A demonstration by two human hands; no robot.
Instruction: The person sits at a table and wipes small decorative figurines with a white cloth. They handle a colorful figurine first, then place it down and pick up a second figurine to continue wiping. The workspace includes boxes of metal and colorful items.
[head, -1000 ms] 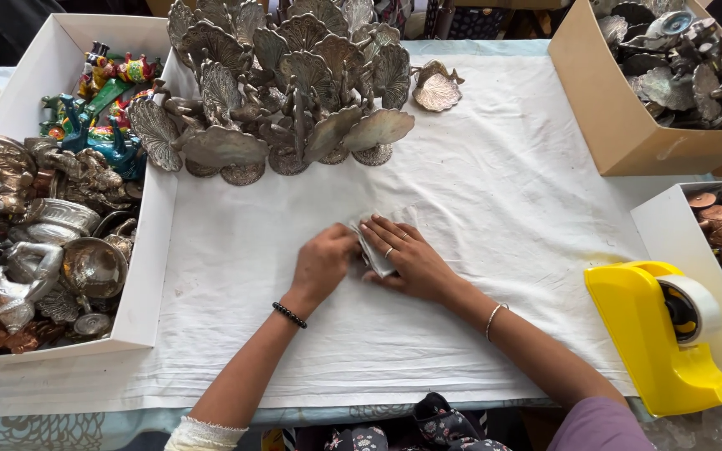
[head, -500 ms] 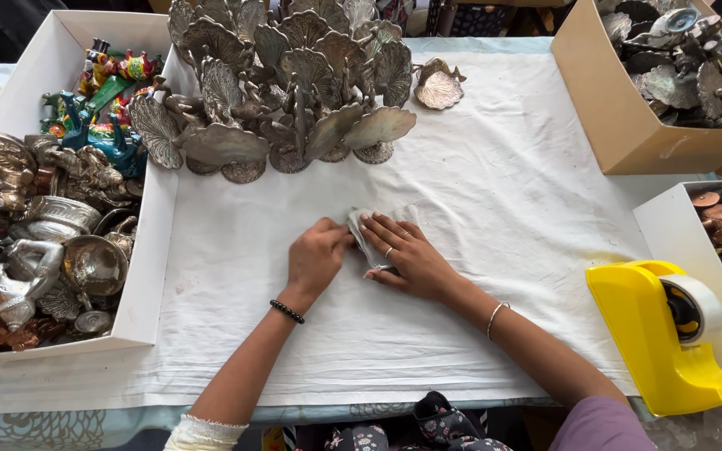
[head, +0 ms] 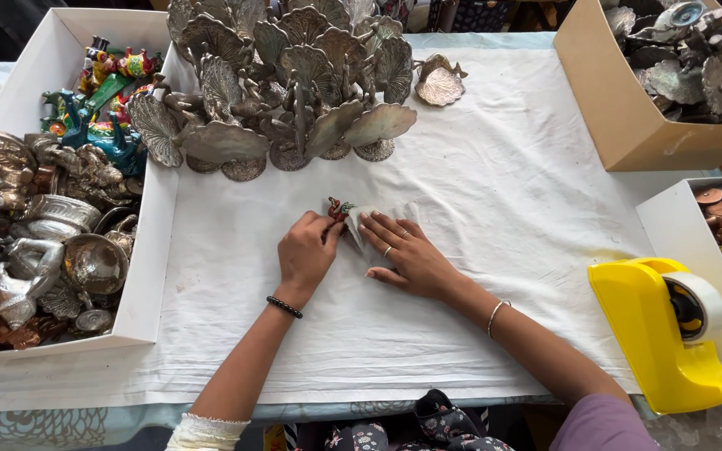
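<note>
While the white box [head: 148,250] of metal figures sits off to its left, the left hand [head: 307,255] pinches a small painted figure [head: 340,209] at its fingertips, steadying it; just right, the right hand [head: 407,255] lies flat, fingers together, pinning the white wrapping [head: 378,219] around it, tape dispenser [head: 670,334] farther right.

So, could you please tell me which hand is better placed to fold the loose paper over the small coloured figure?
Probably the right hand: it lies flat on the white wrapping paper, fingers spread. The left hand pinches the coloured figure at the paper's edge, so it seems busy steadying it.
</note>
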